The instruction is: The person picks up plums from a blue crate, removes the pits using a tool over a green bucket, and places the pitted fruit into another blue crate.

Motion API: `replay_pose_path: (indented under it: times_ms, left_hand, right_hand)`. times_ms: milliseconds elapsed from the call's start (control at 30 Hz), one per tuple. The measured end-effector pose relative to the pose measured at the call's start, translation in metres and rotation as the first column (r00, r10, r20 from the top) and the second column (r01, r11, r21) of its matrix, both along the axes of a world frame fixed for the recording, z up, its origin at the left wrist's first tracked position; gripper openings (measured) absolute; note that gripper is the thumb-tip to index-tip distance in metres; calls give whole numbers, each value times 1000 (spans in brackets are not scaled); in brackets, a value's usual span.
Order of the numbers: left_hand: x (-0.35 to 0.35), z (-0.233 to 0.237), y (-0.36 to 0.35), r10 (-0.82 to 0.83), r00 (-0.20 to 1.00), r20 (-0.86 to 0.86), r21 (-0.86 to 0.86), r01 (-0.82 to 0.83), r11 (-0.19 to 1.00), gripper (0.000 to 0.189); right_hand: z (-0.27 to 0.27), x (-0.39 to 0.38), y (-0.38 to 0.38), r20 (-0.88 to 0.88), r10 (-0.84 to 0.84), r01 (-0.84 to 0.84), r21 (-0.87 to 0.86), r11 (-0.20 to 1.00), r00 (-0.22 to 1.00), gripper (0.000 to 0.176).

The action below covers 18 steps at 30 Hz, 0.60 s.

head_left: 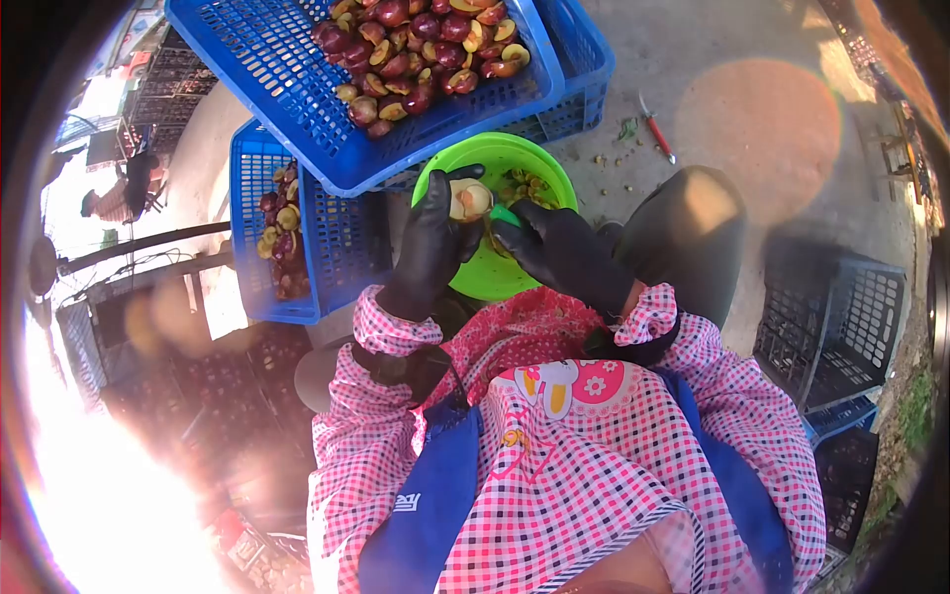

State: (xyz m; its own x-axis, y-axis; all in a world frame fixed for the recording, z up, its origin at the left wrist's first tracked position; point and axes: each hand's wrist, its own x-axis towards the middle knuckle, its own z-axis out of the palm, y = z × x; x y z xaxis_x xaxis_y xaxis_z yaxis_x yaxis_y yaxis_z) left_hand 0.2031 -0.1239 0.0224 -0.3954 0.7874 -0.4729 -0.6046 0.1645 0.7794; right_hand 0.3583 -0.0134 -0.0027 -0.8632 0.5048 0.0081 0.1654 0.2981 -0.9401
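Observation:
Over a green bowl (487, 287), my left hand (435, 233), in a black glove, is closed around a pale, cut fruit (469, 199). My right hand (554, 238), gloved in black too, grips a small tool with a green handle (505, 215), its tip against the fruit's right side. What the tool's far end looks like is too small to tell. Cut pieces (524, 185) lie inside the bowl, partly hidden by my hands. Just beyond the bowl, a tilted blue crate (346, 183) holds many halved dark red fruits (416, 59).
Another blue crate (341, 247) with fruit stands at the left. A red-handled knife (657, 134) lies on the concrete floor, near small scattered bits (618, 161). Black crates (831, 327) stand at the right. At the far left is a person (124, 198).

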Motion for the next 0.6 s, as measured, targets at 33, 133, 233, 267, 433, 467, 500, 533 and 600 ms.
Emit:
replay_pose_path:
  times_ms: [33, 133, 233, 267, 433, 467, 500, 533, 600]
  left_hand:
    - [1, -5, -1, 4, 1000, 1, -2, -4, 1000, 47]
    - [-1, -14, -2, -29, 908, -418, -113, -20, 993, 58]
    - [-8, -14, -1, -9, 1000, 12, -52, 9, 999, 41]
    - [-3, -20, 1, -72, 896, -438, -39, 61, 997, 32]
    - [-4, -19, 6, -20, 952, -306, -146, -26, 989, 26]
    - [-3, -20, 7, -19, 940, -342, -147, -34, 989, 26]
    - [-3, -21, 8, -17, 926, -377, -147, -42, 988, 26]
    - [-5, -18, 8, -18, 927, -375, -148, -41, 988, 26]
    - [-11, -9, 7, 102, 986, 132, -105, -88, 991, 31]
  right_hand:
    - [-1, 0, -1, 1, 4, -4, -2, 1000, 1000, 36]
    - [-3, -1, -3, 34, 47, -48, 5, 999, 998, 37]
    - [-4, -2, -5, 44, 41, -39, -48, 998, 998, 39]
    - [-5, -3, -5, 33, 34, -33, -31, 999, 999, 39]
    - [-5, -4, -5, 21, 47, -45, -60, 997, 999, 41]
    - [-5, -4, -4, 16, 42, -41, -60, 997, 999, 41]
    - [-6, -5, -4, 11, 38, -37, -61, 997, 999, 42]
    - [-7, -5, -5, 13, 37, -36, -62, 997, 999, 42]
    - [-10, -7, -7, -17, 31, -32, -76, 997, 999, 42]
